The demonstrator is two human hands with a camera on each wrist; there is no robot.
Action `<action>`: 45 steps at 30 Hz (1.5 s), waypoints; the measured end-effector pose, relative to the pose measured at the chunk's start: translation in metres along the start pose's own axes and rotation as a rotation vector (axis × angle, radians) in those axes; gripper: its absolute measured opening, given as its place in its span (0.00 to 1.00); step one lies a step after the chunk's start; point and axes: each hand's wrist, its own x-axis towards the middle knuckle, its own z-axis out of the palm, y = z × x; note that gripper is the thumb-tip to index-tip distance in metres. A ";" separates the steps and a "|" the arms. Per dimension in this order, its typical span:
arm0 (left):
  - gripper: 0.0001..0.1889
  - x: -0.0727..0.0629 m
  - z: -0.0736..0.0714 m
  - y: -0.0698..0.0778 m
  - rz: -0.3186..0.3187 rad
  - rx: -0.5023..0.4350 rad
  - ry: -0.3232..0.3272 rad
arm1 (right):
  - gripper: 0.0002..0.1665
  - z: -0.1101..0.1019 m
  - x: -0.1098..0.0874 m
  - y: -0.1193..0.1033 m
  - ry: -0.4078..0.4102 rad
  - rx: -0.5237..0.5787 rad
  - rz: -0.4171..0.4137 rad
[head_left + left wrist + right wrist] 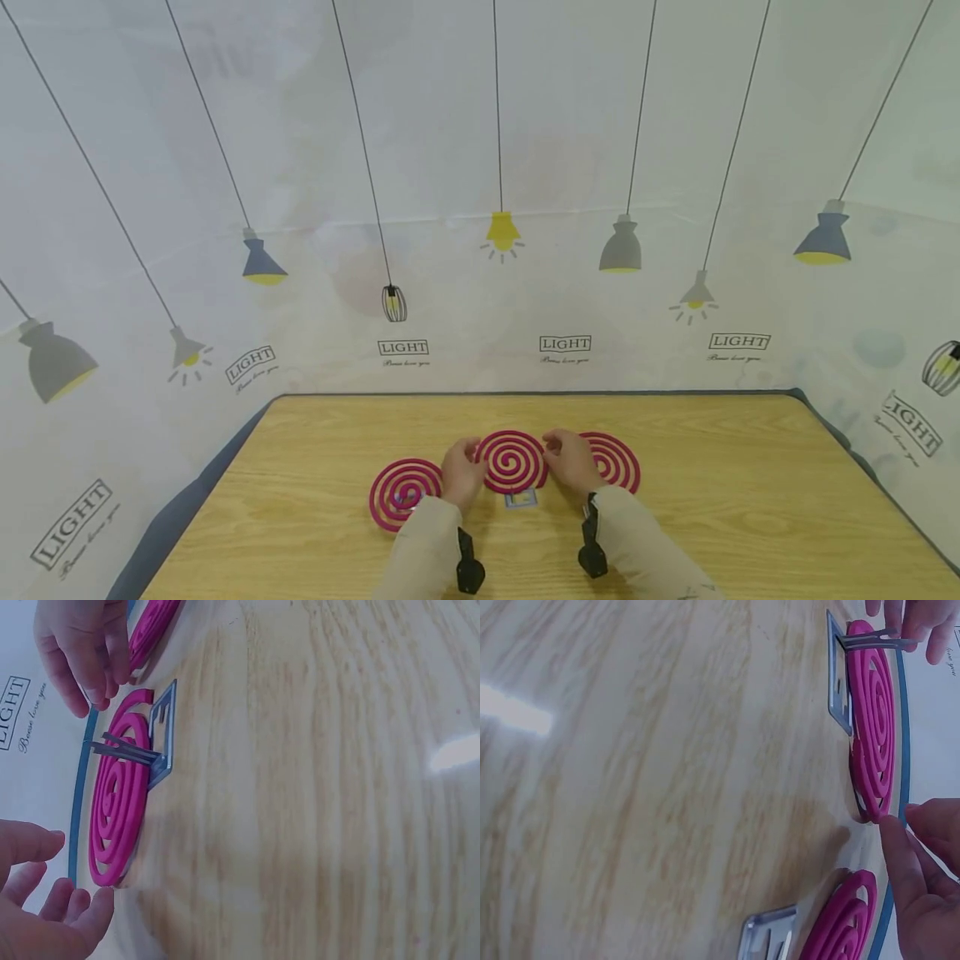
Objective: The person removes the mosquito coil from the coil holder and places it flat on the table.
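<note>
A magenta mosquito coil [510, 461] sits between my two hands, with a thin metal coil stand [521, 499] at its near edge. In the left wrist view the stand's upright prongs [124, 751] cross the coil's face. My left hand [463, 473] is at the coil's left edge, fingers loosely bent and thumb apart. On the opposite edge is my right hand [572, 462], one fingertip right at the rim in the right wrist view, its thumb held away. Neither hand wraps round the coil.
Another magenta coil [405, 492] lies to the left, partly behind my left sleeve, with metal showing through its rings. A third coil [626, 462] is at the right, partly hidden by my right hand; a metal stand [769, 934] is beside it. A printed curtain [465, 317] borders the wooden table [300, 500].
</note>
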 end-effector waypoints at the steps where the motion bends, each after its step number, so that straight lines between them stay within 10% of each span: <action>1: 0.18 0.000 -0.001 0.001 -0.004 -0.006 -0.015 | 0.13 0.000 0.000 0.000 0.002 -0.004 -0.004; 35: 0.20 -0.006 -0.074 0.005 0.119 -0.103 -0.239 | 0.15 0.005 -0.023 -0.045 -0.113 0.141 -0.109; 45: 0.19 -0.005 -0.099 -0.007 0.155 -0.047 -0.183 | 0.13 0.023 -0.022 -0.058 -0.123 0.124 -0.305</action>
